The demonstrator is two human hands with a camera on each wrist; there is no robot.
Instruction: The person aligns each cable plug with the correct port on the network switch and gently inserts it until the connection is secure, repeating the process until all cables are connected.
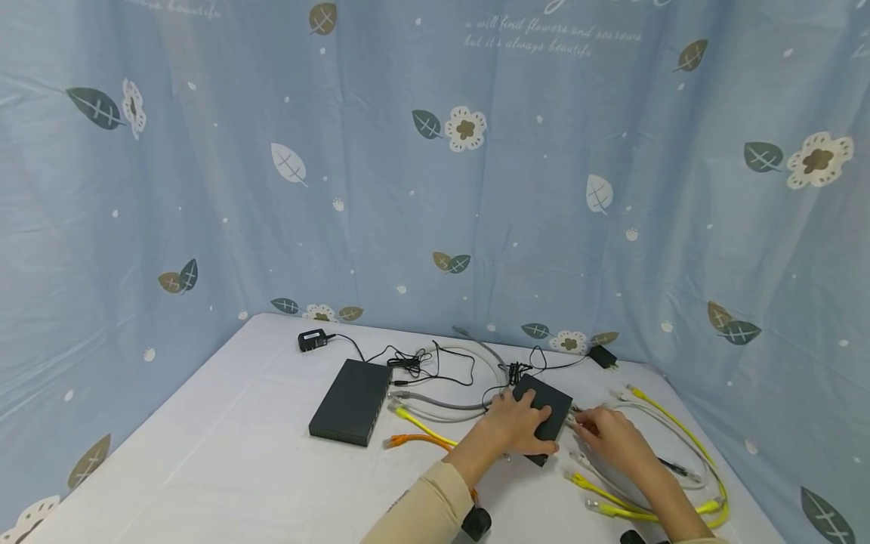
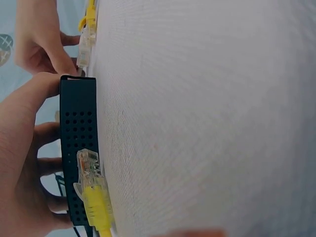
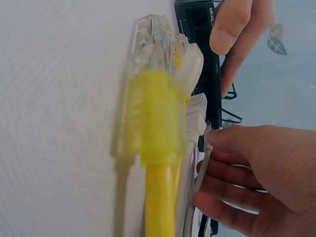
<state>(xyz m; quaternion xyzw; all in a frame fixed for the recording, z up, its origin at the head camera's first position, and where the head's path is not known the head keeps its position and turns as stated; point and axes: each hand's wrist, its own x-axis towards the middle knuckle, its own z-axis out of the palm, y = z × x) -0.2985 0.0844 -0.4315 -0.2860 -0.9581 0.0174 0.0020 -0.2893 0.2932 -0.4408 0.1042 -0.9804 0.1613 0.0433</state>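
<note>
A dark flat box with ports [image 1: 546,408] lies at the right of the table. My left hand [image 1: 514,425] spreads over its top and grips its edges; the left wrist view shows the hand [image 2: 24,163] around the box's vented side [image 2: 79,106]. At the port side, my right hand [image 1: 615,442] pinches a grey cable [image 3: 203,170] by its plug end, close against the ports. In the right wrist view the fingertips of the hand [image 3: 261,173] cover most of that plug, so how far it sits in the port cannot be told.
A second dark box [image 1: 351,402] lies to the left. Black adapters [image 1: 313,340] [image 1: 602,357] with thin cords are at the back. Grey, yellow [image 1: 703,446] and orange [image 1: 408,439] cables lie between the boxes and at the right. A patterned blue curtain [image 1: 408,189] surrounds the table.
</note>
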